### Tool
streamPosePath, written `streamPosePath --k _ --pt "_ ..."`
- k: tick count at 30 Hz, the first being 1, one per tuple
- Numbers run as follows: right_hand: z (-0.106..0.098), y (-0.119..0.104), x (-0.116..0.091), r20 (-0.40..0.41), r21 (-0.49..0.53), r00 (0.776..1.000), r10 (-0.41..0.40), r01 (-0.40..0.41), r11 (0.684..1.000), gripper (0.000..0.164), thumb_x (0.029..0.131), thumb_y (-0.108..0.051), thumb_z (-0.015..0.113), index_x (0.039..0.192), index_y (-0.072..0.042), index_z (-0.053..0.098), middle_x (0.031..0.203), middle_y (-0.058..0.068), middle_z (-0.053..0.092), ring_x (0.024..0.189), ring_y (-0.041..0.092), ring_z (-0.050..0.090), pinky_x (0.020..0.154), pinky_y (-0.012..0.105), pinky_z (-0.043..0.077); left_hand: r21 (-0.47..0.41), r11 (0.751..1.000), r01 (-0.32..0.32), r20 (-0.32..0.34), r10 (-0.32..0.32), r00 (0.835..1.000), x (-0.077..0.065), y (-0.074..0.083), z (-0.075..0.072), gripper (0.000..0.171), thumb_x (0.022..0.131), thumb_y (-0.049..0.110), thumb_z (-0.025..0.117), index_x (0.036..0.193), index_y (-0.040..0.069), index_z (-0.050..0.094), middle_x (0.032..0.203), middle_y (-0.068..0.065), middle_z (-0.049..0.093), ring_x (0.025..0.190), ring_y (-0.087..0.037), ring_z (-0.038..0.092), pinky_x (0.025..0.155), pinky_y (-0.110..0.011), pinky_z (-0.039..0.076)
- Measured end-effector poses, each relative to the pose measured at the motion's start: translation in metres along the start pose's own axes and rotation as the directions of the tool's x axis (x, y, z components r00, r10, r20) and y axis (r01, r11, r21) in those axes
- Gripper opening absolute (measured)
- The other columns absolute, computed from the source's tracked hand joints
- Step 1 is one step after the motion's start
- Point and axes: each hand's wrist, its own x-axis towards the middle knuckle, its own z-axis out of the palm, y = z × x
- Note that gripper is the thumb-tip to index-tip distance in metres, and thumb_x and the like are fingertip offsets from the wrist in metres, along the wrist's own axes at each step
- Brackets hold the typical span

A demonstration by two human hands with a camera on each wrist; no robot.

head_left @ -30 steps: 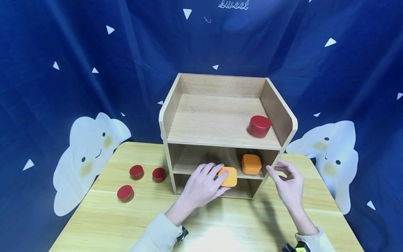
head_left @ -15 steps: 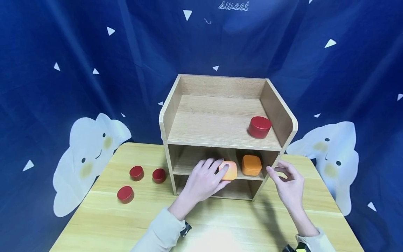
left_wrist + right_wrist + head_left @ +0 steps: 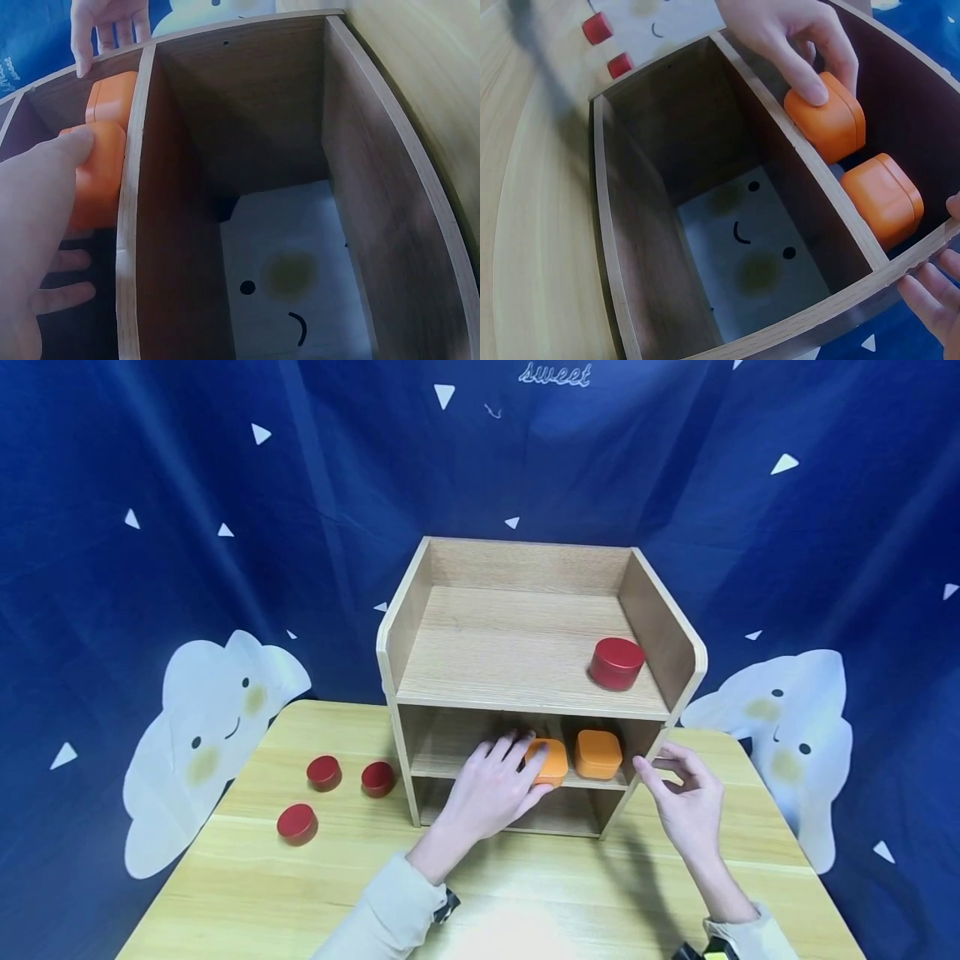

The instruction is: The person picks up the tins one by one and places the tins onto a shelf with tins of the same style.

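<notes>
In the head view my left hand (image 3: 491, 789) holds an orange square tin (image 3: 553, 764) with rounded corners at the front of the middle shelf. Its thumb (image 3: 810, 88) presses the tin's near face in the right wrist view. Just right of it, a second orange tin (image 3: 597, 754) sits on the same shelf, close to the side panel. My right hand (image 3: 692, 797) grips the wooden shelf unit (image 3: 525, 622) by its right side panel, thumb at the front edge and fingers outside. The left hand's far fingers are partly hidden behind the tin.
A red round tin (image 3: 617, 664) stands on the top shelf, at the right. Several red round tins, one of them here (image 3: 297, 824), lie on the wooden table (image 3: 225, 893) left of the unit. A blue curtain (image 3: 337, 485) hangs behind.
My left hand has moved the orange tin up and inward, from in front of the middle shelf's edge onto the shelf beside the other one. The right hand has stayed in place.
</notes>
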Motion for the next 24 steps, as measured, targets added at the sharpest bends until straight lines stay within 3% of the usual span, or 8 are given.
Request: streamPosePath --k 7,12,24 --pt "0.000 -0.001 0.000 -0.006 -0.013 1.000 0.012 -0.012 1.000 0.028 0.083 0.016 0.077 0.110 0.010 0.072 0.091 -0.016 0.075 0.077 -0.005 0.072 0.061 0.009 0.056 0.014 1.000 0.010 0.062 -0.010 0.998 0.004 0.005 -0.002 0.052 0.094 0.065 0.065 0.126 0.024 0.071 0.128 -0.001 0.075 0.118 -0.021 0.071 0.088 -0.033 0.060" --pt "0.000 -0.001 -0.001 -0.003 -0.007 1.000 0.010 -0.010 1.000 0.028 0.083 0.016 0.077 0.110 0.012 0.071 0.090 -0.015 0.075 0.077 -0.004 0.073 0.061 0.009 0.056 0.004 1.000 0.022 0.087 -0.022 0.996 0.006 0.007 0.001 0.051 0.096 0.063 0.063 0.128 0.024 0.071 0.131 -0.001 0.075 0.120 -0.022 0.071 0.089 -0.034 0.061" --pt "-0.001 0.000 0.000 0.016 0.004 1.000 -0.005 0.005 1.000 0.027 0.083 0.016 0.077 0.109 0.011 0.072 0.090 -0.016 0.076 0.079 -0.004 0.073 0.064 0.010 0.058 -0.017 0.999 0.027 0.077 -0.026 0.997 0.011 0.006 0.010 0.051 0.094 0.062 0.067 0.128 0.024 0.072 0.131 -0.001 0.075 0.120 -0.023 0.073 0.095 -0.035 0.062"
